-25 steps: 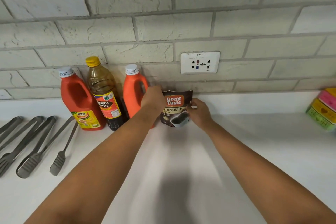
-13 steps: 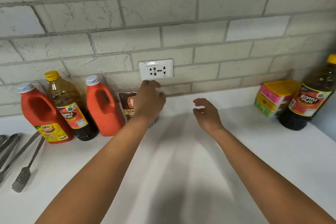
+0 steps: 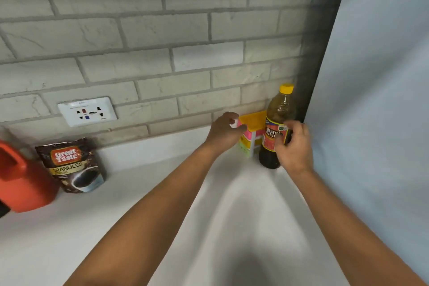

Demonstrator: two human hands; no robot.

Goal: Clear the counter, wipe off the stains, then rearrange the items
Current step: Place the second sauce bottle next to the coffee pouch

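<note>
Head view: at the counter's point(image 3: 232, 227) far right corner, the right hand point(image 3: 293, 146) has its fingers curled on the vinegar bottle point(image 3: 277, 127), which stands upright beside the stacked colored boxes point(image 3: 251, 132); the left hand point(image 3: 224, 132), fingers loosely bent, touches those boxes. The coffee granules pouch point(image 3: 72, 165) and red jug point(image 3: 21, 181) already stand against the brick wall point(image 3: 162, 53). The surface looks clean, so rearranging seems underway, with these two items left.

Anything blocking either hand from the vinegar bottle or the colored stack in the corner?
Nothing visible. The right hand is already at the label of the dark bottle, fingers curling around it. The left hand is at the colored stack, with only bare counter behind both arms. The coffee pouch sits far left.
</note>
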